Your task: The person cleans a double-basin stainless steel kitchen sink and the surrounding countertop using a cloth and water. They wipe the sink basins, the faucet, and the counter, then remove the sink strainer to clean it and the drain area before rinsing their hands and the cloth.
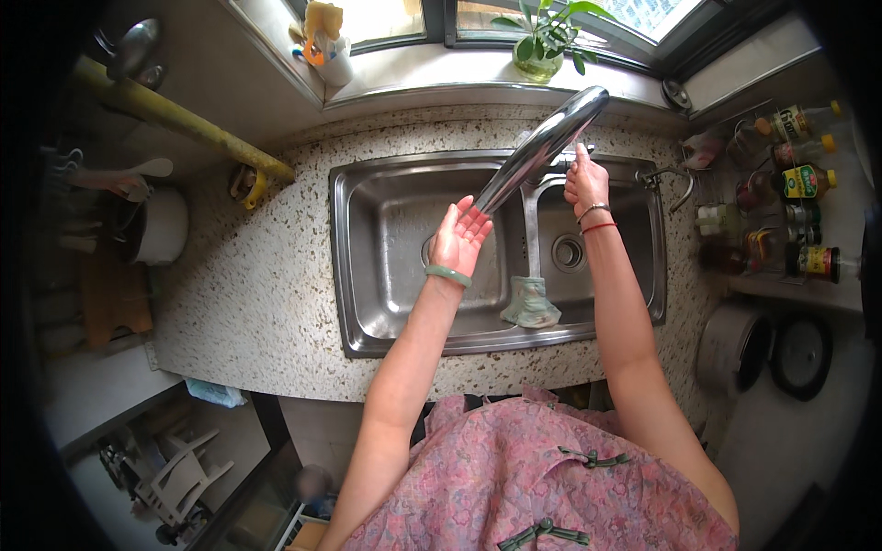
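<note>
My left hand [460,235], palm up with fingers apart, is under the spout end of a chrome kitchen faucet [544,148]. It holds nothing, and I cannot tell whether water runs onto it. My right hand [587,182] is closed, thumb raised, at the faucet's handle [590,149], which it mostly hides. Below both hands lies a stainless steel double-bowl sink [386,275]. A folded, pale green patterned cloth [530,303] drapes over the front end of the divider between the bowls. In the smaller right bowl a round drain strainer [568,253] shows.
Speckled stone countertop [255,296] surrounds the sink. On the windowsill stand a plant in a glass vase [537,62] and a white cup [336,65]. A yellow pipe [186,117] crosses at left. Several sauce bottles [805,180] fill a right-hand rack above a metal pot [734,348].
</note>
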### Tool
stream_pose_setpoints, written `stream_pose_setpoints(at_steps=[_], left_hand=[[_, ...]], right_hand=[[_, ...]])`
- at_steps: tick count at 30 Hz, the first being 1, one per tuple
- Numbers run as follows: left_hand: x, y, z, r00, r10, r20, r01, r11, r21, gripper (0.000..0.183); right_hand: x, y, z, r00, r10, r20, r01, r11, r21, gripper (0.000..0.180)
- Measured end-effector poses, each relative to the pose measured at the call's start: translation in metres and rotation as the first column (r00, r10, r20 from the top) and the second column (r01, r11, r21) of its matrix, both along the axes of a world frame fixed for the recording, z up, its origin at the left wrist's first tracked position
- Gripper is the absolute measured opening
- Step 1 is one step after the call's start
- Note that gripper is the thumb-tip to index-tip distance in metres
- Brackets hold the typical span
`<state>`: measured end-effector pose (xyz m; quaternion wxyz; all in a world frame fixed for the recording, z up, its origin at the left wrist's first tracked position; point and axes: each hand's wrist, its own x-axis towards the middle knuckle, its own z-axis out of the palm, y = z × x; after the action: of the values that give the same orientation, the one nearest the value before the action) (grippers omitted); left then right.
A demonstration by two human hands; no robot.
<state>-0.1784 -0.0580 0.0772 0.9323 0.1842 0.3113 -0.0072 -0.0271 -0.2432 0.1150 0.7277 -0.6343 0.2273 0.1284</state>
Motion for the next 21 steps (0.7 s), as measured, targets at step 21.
stream_pose_setpoints(at_steps=[21], left_hand=[[-0.003, 0.004, -0.029, 0.982, 0.031, 0.185, -0.022, 0.998, -0.053, 0.037]], right_hand=[[-0.089, 0.055, -0.010, 0.971, 0.235, 0.044, -0.237, 0.968, 0.082, 0.037]])
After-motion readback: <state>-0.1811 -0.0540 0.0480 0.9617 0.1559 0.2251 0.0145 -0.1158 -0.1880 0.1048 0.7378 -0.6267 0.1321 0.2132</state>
